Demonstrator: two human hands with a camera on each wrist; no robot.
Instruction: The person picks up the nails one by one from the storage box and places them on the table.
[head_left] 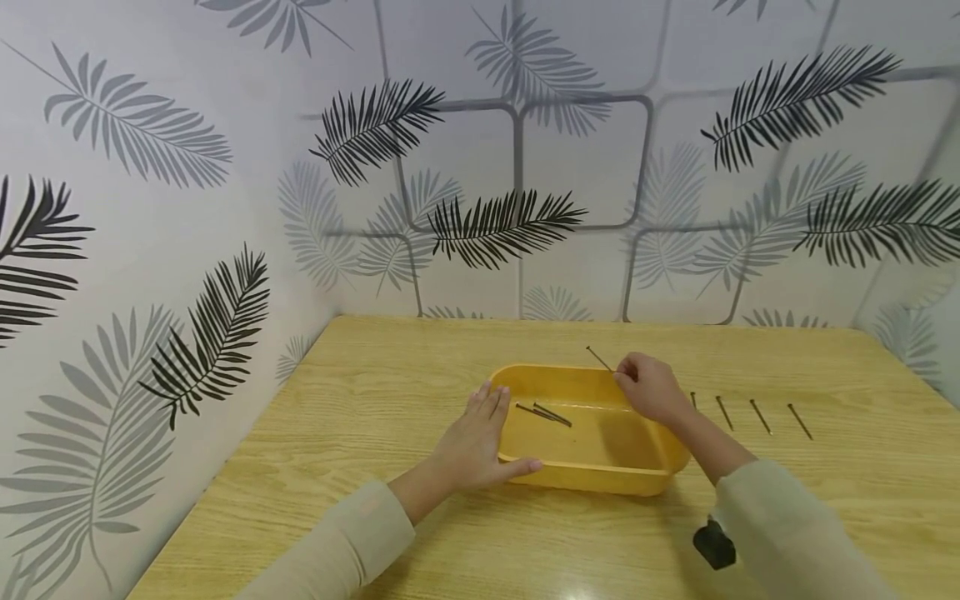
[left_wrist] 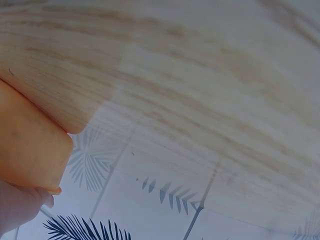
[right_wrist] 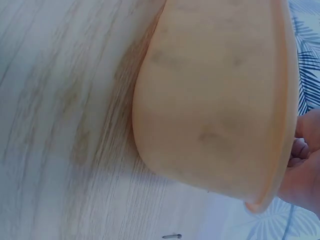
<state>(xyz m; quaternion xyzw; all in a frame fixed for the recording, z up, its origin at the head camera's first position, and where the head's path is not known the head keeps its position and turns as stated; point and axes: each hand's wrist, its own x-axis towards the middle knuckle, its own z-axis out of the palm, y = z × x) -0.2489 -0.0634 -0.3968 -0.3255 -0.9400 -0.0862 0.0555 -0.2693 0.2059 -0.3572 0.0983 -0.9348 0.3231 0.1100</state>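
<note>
A yellow plastic tray [head_left: 600, 475] stands on the wooden table with a few dark nails [head_left: 551, 414] lying together in its left half. My left hand [head_left: 480, 442] rests on the tray's left end, fingers stretched over the rim and thumb along the front edge. Over the tray's back right part, my right hand [head_left: 651, 387] pinches one long nail [head_left: 600, 359], its head pointing up and to the left. The right wrist view shows the curled fingers [right_wrist: 301, 150] beyond the tray's outer wall [right_wrist: 215, 100].
Several nails [head_left: 760, 417] lie in a spaced row on the table [head_left: 862, 500] to the right of the tray. A patterned wall [head_left: 480, 275] rises behind the table's back edge. Beside my right sleeve is a small black object [head_left: 714, 543].
</note>
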